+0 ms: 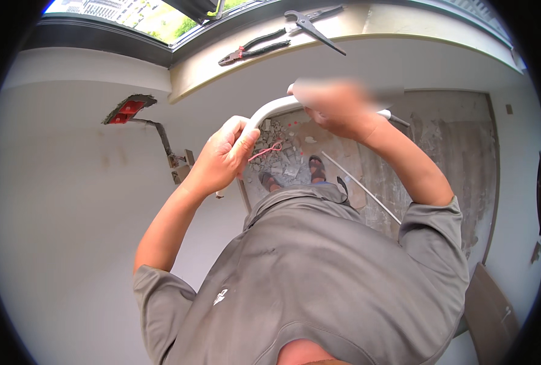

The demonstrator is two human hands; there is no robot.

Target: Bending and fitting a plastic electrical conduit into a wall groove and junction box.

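A white plastic conduit pipe (275, 108), bent in a curve, is held up in front of my body. My left hand (227, 153) wraps round its left part, with the thumb laid along the pipe. Toward the other end, my right hand (343, 115) is closed around the pipe; a blur covers some of its fingers. Just past the right hand the pipe's white end shows, and a thin dark grey rod (399, 121) sticks out of it. Below the left hand a small dark tip is visible by the wrist; what it belongs to is hidden.
On the window sill (206, 73) lie red-and-black pliers (246, 53) and a dark hand cutter (310, 27). A red box (127, 111) sits in a wall hole. Rubble (276, 161), a pink wire loop (267, 152) and a straight white pipe (361, 187) are on the floor.
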